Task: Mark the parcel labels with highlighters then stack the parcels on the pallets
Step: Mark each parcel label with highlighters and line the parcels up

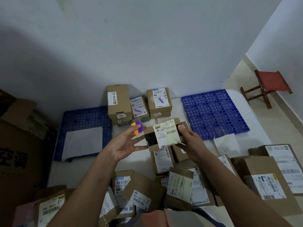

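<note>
I hold a small brown parcel (pixel 165 134) with a white label and black tape up in front of me, label facing me. My right hand (pixel 191 143) grips its right end. My left hand (pixel 123 145) touches its left end with straight fingers, while its thumb pinches a purple and an orange highlighter (pixel 138 127). Two blue pallets lie on the white surface: one on the left (pixel 82 117) with a white sheet (pixel 83 142) on it, and one on the right (pixel 213 112). Three parcels stand between them at the back, two showing purple marks (pixel 159 100).
Several labelled parcels (pixel 182 184) lie heaped on the near part of the surface, with bigger ones at the right (pixel 265 174). A large cardboard box (pixel 18 153) stands on the left. A red stool (pixel 268 86) sits by the right wall. A loose paper (pixel 227 143) lies near the right pallet.
</note>
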`<state>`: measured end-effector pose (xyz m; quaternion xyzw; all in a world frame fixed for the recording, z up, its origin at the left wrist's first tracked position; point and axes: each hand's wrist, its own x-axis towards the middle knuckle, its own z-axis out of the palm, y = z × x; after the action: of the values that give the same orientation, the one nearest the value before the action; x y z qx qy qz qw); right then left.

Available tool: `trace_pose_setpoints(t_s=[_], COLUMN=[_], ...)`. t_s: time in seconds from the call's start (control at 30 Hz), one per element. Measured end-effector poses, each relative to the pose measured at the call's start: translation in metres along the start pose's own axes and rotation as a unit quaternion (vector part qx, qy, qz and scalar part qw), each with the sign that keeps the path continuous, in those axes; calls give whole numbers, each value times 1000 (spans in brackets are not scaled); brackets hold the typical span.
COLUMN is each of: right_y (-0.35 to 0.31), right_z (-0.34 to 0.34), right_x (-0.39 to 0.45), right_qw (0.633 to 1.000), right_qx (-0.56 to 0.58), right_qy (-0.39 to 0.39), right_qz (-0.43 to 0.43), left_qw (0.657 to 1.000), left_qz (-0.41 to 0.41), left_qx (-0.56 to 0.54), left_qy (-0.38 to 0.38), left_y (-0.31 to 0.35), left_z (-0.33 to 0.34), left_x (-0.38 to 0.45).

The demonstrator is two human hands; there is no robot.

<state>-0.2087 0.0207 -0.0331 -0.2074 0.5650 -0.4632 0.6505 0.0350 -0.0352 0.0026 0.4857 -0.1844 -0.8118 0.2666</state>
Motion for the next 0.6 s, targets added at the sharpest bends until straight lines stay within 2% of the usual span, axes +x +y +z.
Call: trace_pose_setpoints(t_s=[0.17, 0.5, 0.6], right_y=[13, 17, 21], right_z=[-1, -1, -7], right_x=[-6, -7, -1], right_qw=[996, 995, 991], right_qx=[63, 78, 68], right_qy=[58, 61, 115], right_qz=[20, 13, 7], left_qw=[998, 997, 995], left_qz=[30, 31, 33], left_qx=[-28, -27, -46], left_qy=[44, 60, 82], left_y=[-12, -15, -16], left_z=[10, 11, 5], left_x=[0, 3, 7])
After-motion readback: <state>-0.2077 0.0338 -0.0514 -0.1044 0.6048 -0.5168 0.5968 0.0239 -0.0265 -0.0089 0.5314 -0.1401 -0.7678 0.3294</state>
